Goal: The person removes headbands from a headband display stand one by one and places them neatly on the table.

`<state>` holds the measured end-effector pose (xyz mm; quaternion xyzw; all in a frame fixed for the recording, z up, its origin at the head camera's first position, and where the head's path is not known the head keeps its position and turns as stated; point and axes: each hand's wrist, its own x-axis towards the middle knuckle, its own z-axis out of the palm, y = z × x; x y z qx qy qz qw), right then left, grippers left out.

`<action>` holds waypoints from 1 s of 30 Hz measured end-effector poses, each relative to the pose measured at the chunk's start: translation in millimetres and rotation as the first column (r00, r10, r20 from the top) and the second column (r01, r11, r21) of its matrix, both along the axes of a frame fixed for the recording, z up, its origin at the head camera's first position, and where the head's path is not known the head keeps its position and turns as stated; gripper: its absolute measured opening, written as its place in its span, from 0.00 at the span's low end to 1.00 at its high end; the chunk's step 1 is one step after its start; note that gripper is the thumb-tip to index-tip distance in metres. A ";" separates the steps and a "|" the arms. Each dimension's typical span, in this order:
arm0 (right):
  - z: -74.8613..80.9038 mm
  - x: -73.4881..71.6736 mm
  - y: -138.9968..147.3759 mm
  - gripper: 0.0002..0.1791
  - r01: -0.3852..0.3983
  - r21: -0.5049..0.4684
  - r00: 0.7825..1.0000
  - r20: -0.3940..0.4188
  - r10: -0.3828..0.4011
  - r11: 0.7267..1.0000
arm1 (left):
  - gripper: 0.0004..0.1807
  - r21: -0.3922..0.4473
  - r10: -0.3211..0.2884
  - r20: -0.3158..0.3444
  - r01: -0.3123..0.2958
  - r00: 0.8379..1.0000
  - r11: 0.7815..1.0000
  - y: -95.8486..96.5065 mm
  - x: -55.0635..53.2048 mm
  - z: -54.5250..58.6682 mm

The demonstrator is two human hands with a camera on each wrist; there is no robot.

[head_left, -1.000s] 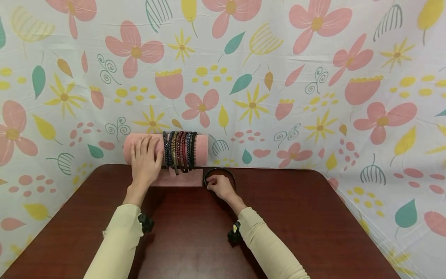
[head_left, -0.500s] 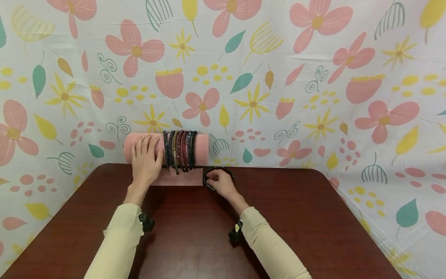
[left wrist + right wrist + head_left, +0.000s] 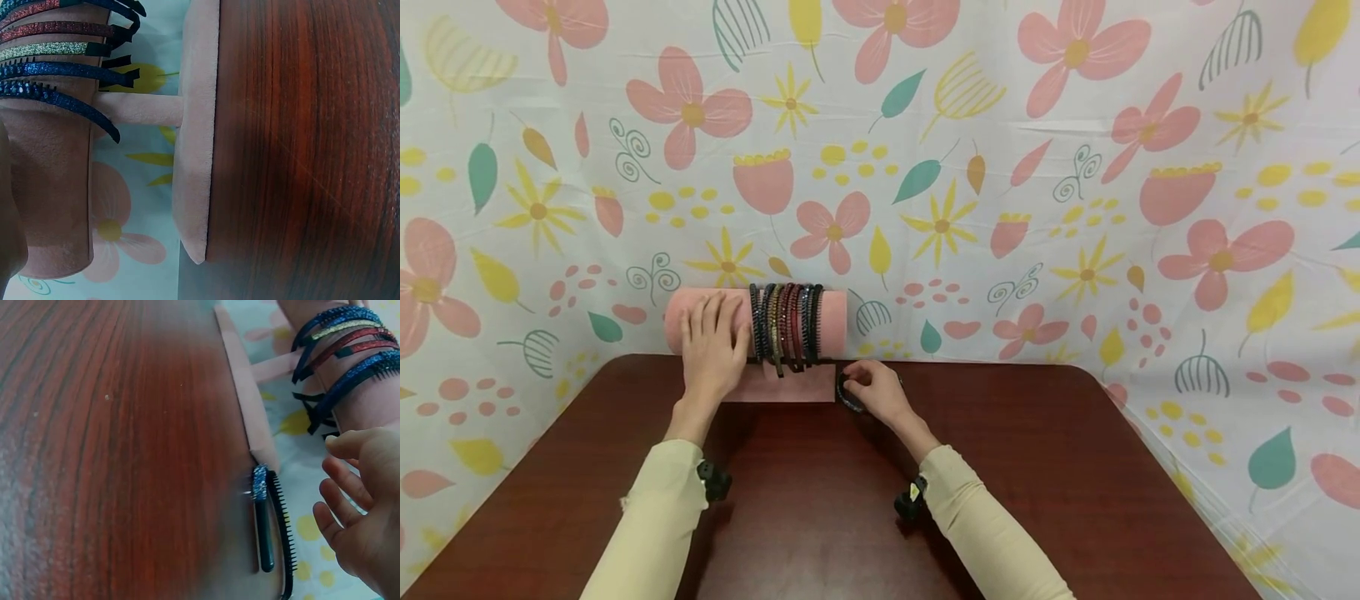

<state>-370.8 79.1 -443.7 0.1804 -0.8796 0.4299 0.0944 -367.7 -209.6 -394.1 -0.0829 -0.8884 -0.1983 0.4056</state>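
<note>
My left hand (image 3: pixel 709 358) rests on the left end of a pink padded roll (image 3: pixel 832 325), fingers laid over its top. Several glittery headbands (image 3: pixel 785 327) in blue, gold, red and black circle the roll side by side. My right hand (image 3: pixel 882 393) is just right of the pink stand base (image 3: pixel 801 385), beside a blue-glitter headband (image 3: pixel 260 481) on the table. Next to that one, a black toothed headband (image 3: pixel 284 528) stands; in the head view the hand covers much of both. In the right wrist view the right fingers are loosely bent, with nothing visible between them.
The roll sits on a short post (image 3: pixel 140 109) above its base, close to the table's back edge. Behind rises a floral cloth (image 3: pixel 940 225). A dark red wooden table (image 3: pixel 820 500) spreads in front and to both sides.
My right hand has risen slightly, and its fingertips have come up off the blue-glitter headband. The left hand and the bands on the roll have stayed in place.
</note>
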 end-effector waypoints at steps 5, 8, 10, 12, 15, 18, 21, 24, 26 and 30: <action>9.1 4.1 -1.0 0.12 -0.007 -0.056 1.000 -0.022 0.006 0.998 | 0.25 -0.001 0.001 0.000 -0.001 1.000 1.000 0.3 0.9 0.9; 14.3 5.8 -1.4 0.11 -0.009 -0.074 0.999 -0.040 0.006 0.997 | 0.25 -0.001 0.001 -0.005 -0.001 1.000 1.000 0.5 0.8 1.0; 15.9 6.2 -1.2 0.11 -0.013 -0.076 0.999 -0.052 0.009 0.997 | 0.24 -0.002 0.000 -0.005 0.000 1.000 1.000 0.7 0.8 0.9; 16.9 5.8 -1.3 0.11 -0.016 -0.072 0.997 -0.076 0.010 0.997 | 0.24 -0.001 -0.001 -0.006 0.001 1.000 1.000 0.9 1.1 0.8; 19.4 5.9 -1.9 0.11 -0.017 -0.078 0.993 -0.118 0.008 0.997 | 0.24 0.000 -0.004 -0.002 0.004 1.000 1.000 1.3 1.7 1.3; 23.6 7.6 -2.6 0.10 -0.013 -0.087 0.987 -0.163 -0.002 0.996 | 0.24 0.000 -0.006 -0.002 0.006 1.000 1.000 1.8 1.5 1.4; 28.1 9.5 -3.8 0.09 -0.023 -0.094 0.977 -0.212 0.002 0.995 | 0.25 -0.002 -0.005 0.002 0.005 1.000 1.000 2.0 1.5 1.7; 33.7 11.6 -5.6 0.09 -0.040 -0.094 0.967 -0.253 0.015 0.995 | 0.25 -0.001 -0.004 0.010 0.004 1.000 1.000 1.7 1.8 2.1; 38.1 12.8 -7.0 0.08 -0.053 -0.095 0.964 -0.264 0.026 0.994 | 0.25 -0.002 -0.003 0.014 0.003 1.000 1.000 1.3 1.8 1.9; 47.3 15.2 -9.7 0.09 -0.065 -0.075 0.962 -0.268 0.042 0.995 | 0.25 -0.003 -0.002 0.013 0.002 1.000 1.000 1.0 0.8 1.0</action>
